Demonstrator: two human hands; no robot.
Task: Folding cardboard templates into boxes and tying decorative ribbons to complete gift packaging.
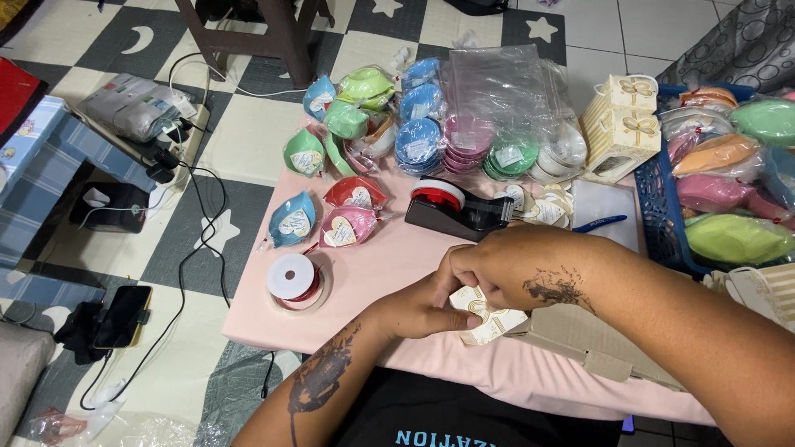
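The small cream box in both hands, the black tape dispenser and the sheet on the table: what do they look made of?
Small cream box, held by the left hand and right hand: looks like thin printed card, matte, with folded edges. Tape dispenser: probably moulded plastic, glossy black with highlights. Pink sheet on the table: seems soft foam or cloth, matte; which one is unclear.

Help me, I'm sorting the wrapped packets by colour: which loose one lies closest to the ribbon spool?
The pink packet with a heart label, just above-right of the ribbon spool; the blue and red packets lie farther off.
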